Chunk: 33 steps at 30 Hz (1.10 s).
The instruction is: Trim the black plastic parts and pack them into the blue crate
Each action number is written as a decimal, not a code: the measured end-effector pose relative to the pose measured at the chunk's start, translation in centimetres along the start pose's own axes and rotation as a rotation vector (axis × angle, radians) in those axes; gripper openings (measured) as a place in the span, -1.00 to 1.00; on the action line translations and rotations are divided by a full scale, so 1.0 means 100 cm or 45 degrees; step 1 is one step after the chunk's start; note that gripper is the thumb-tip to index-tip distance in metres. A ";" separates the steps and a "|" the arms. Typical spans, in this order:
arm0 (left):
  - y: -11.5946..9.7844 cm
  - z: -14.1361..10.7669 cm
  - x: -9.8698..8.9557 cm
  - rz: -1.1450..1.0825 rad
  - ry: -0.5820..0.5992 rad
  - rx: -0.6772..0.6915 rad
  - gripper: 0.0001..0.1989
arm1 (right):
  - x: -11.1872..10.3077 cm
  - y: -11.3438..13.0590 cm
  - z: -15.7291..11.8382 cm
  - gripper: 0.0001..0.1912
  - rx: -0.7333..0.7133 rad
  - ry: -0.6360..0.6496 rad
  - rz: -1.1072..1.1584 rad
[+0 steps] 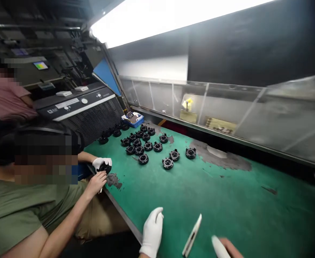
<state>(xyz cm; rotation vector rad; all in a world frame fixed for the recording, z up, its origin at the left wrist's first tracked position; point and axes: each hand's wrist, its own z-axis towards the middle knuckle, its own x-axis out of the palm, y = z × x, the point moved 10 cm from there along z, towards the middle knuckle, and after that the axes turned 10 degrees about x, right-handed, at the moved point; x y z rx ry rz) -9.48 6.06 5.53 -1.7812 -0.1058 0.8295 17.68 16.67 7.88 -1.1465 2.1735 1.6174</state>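
Note:
My left hand (pixel 152 231), in a white glove, rests at the near edge of the green table with nothing visible in it. Its fingers are extended and slightly bent. At the bottom edge, my right hand (pixel 224 249) is mostly cut off and blurred; one white-covered finger and some bare skin show, the fingers stretched out. A pale utility knife (pixel 192 236) lies on the table between my hands, its tip pointing away. Beyond them sit several round black parts (pixel 168 163) with tabs on their rims, apart from both hands.
At left, a co-worker (pixel 39 211) holds a black round part (pixel 104 167) in their hands. A blue tray (pixel 132 119) stands at the back. Grey patches (pixel 222 154) mark the green table (pixel 227 204). A clear panel with compartments (pixel 163 96) runs along the back, beneath a bright lamp (pixel 157 18).

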 end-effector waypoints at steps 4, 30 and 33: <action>0.038 0.119 -0.135 -0.207 -0.141 -0.051 -0.74 | 0.053 0.111 0.143 -0.50 -0.241 0.010 -0.379; 0.081 0.237 -0.310 -0.252 -0.453 -0.143 -0.65 | 0.044 0.144 0.296 -0.65 -0.008 -0.105 -0.628; 0.063 0.211 -0.332 -0.131 -0.556 -0.113 -0.64 | 0.086 0.208 0.273 -0.65 -0.204 -0.050 -0.412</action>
